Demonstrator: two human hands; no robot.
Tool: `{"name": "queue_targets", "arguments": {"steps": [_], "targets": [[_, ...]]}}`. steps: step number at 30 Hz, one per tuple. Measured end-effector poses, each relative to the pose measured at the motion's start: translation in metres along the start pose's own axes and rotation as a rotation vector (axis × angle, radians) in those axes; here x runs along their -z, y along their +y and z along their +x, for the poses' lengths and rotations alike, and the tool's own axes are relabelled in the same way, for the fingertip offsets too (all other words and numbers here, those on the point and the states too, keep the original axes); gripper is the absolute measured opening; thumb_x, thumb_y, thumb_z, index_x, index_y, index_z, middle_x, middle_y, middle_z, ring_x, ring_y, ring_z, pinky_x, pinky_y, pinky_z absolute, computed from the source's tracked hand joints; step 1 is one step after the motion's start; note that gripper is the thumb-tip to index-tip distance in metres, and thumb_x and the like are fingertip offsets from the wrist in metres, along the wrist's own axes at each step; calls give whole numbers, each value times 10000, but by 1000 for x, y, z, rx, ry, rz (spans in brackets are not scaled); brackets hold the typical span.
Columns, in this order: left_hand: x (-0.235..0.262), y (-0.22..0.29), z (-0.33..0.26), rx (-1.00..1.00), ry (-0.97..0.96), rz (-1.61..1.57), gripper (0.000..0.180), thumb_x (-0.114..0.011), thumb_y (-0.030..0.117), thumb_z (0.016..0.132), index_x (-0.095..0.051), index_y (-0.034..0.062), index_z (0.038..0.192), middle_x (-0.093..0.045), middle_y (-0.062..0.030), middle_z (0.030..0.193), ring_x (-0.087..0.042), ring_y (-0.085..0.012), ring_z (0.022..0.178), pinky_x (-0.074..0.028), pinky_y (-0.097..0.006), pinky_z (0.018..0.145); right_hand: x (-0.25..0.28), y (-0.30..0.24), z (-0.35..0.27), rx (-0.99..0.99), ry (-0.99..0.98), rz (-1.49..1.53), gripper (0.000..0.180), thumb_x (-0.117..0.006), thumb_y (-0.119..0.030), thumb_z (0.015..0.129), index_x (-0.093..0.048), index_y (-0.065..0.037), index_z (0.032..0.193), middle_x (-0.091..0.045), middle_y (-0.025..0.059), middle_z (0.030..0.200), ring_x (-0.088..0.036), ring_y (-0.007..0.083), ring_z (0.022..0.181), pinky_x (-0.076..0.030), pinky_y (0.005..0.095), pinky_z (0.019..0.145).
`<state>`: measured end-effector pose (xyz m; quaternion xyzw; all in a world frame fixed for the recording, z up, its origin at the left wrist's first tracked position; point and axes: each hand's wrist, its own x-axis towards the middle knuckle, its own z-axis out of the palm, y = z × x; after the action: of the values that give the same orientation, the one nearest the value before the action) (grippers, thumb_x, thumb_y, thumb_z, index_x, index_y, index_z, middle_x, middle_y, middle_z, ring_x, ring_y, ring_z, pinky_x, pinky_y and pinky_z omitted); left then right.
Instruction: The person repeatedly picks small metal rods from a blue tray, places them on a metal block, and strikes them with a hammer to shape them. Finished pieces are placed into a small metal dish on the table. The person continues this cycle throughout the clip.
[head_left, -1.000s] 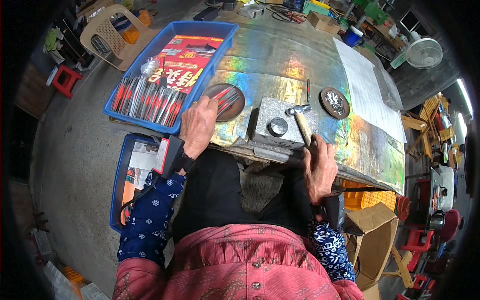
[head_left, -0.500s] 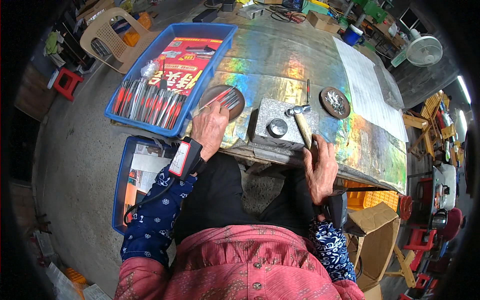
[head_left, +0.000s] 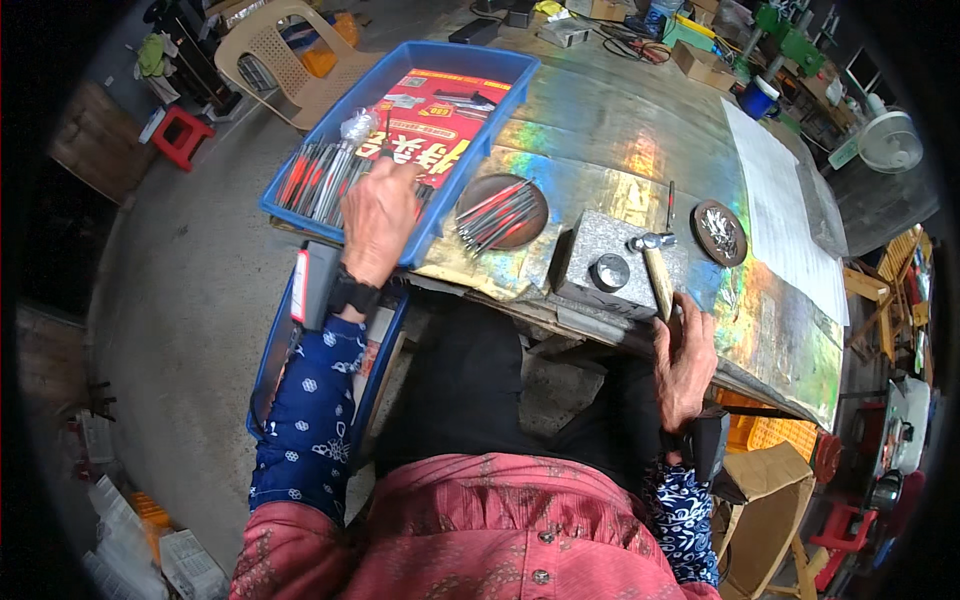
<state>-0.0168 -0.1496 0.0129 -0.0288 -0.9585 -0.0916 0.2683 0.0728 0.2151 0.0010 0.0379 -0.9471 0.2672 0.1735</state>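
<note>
My left hand (head_left: pixel 378 215) reaches into the blue tray (head_left: pixel 500 62), its fingers curled down on the red-tipped metal rods (head_left: pixel 318 180) lying there. Whether it grips one I cannot tell. My right hand (head_left: pixel 685 362) is at the table's near edge, closed around the wooden handle of a hammer (head_left: pixel 658 278). The hammer's head rests on a grey metal block (head_left: pixel 582 245) beside a round steel die (head_left: pixel 610 272). A brown round dish (head_left: pixel 500 212) between my hands holds several more rods.
A second small round dish (head_left: pixel 718 232) with small metal pieces sits right of the block. A red printed sheet (head_left: pixel 435 112) lies in the tray. White paper (head_left: pixel 780 215) covers the table's right side. Another blue bin (head_left: pixel 270 340) stands below the table by my left arm.
My left hand has moved from the brown dish leftward into the blue tray. My right hand and the hammer have stayed in place.
</note>
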Motion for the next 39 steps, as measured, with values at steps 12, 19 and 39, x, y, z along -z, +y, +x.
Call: {"name": "queue_targets", "arguments": {"steps": [12, 19, 39], "targets": [[-14, -30, 4, -25, -297, -7, 369, -700, 114, 810, -645, 81, 1173, -647, -177, 951, -631, -362, 923, -515, -446, 777, 0, 0, 0, -23, -21, 9, 393, -622, -102, 898, -518, -44, 1272, -534, 222, 1048, -580, 426, 925, -482, 466, 770], [-21, -34, -2, -23, -186, 23, 362, -700, 107, 777, -661, 87, 1137, -684, -190, 962, -653, -372, 880, -520, -454, 735, 8, 1, 4, -41, -74, -17, 366, -658, -155, 885, -563, -40, 1220, -571, 210, 988, -600, 392, 848, -486, 442, 730], [-4, -29, -10, 196, -89, -152, 180, -675, 128, 840, -662, 10, 976, -657, -186, 750, -645, -298, 666, -494, -382, 633, 15, 126, 69, -124, -77, -337, 190, -663, -137, 838, -687, -51, 1006, -658, 181, 903, -652, 352, 811, -503, 424, 732]]}}
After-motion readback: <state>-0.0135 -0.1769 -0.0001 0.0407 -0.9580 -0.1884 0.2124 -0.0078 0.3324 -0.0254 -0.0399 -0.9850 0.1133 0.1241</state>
